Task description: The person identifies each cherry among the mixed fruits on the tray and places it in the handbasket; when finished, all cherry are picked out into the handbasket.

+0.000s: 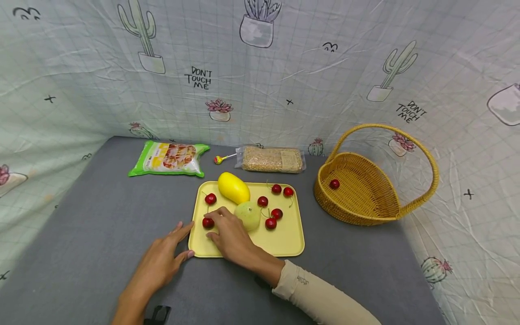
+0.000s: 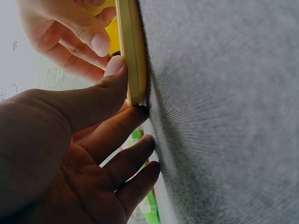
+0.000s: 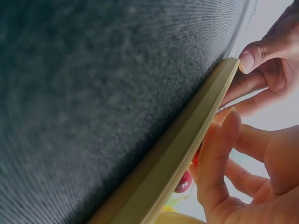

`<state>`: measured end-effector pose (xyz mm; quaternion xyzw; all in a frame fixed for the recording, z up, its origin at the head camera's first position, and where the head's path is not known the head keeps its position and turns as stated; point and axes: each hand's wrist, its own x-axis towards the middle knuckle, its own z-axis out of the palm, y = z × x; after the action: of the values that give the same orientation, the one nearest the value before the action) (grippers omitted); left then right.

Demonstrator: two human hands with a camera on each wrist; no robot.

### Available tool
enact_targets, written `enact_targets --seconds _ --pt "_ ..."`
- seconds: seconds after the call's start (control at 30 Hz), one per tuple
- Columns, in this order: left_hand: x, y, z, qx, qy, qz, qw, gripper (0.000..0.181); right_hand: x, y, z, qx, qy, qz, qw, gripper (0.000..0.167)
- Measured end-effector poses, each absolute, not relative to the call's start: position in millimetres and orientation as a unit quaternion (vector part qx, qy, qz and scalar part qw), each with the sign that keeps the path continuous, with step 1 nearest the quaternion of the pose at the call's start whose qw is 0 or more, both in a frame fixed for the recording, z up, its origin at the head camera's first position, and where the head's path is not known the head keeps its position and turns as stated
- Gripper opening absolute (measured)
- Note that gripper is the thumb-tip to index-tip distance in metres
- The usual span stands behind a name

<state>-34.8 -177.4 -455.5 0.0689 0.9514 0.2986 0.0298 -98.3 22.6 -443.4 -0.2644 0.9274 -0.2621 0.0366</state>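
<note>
My left hand (image 1: 160,264) touches the left edge of a pale yellow tray (image 1: 284,246). Its thumb rests on the rim (image 2: 132,56) near the front corner, and its other fingers are fairly straight. Over the tray's left part, my right hand (image 1: 231,237) reaches around a cherry (image 1: 208,223), thumb and forefinger apart on either side. No firm hold on it shows. Another cherry (image 1: 210,199) lies behind it. Right of that hand sit a pale green round fruit (image 1: 248,214) and a yellow mango-like fruit (image 1: 233,188). Several more cherries (image 1: 271,223) lie on the tray's right half.
A wicker basket (image 1: 357,216) with a tall handle stands at the right, one cherry (image 1: 334,184) inside. Behind the tray lie a green-and-white food bag (image 1: 174,158), a lollipop (image 1: 219,160) and a clear packet of grain (image 1: 270,160). A printed cloth hangs behind.
</note>
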Motion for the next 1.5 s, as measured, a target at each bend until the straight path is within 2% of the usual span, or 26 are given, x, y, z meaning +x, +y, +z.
enact_targets --seconds 0.2,0.5,0.7,1.5 --pt "-33 -177 -457 0.075 0.949 0.304 0.018 0.074 -98 24 -445 -0.28 0.926 -0.253 0.031 0.037" --pt "-34 -176 -457 0.068 0.951 0.3 0.034 0.075 -96 26 -445 -0.286 0.926 -0.244 0.035 0.024" --pt "-33 -176 -458 0.071 0.951 0.299 0.025 0.074 -92 31 -443 -0.286 0.926 -0.245 0.041 0.026" --pt "-34 -176 -459 0.075 0.952 0.295 0.024 0.076 -81 73 -418 -0.274 0.894 -0.354 -0.011 0.033"
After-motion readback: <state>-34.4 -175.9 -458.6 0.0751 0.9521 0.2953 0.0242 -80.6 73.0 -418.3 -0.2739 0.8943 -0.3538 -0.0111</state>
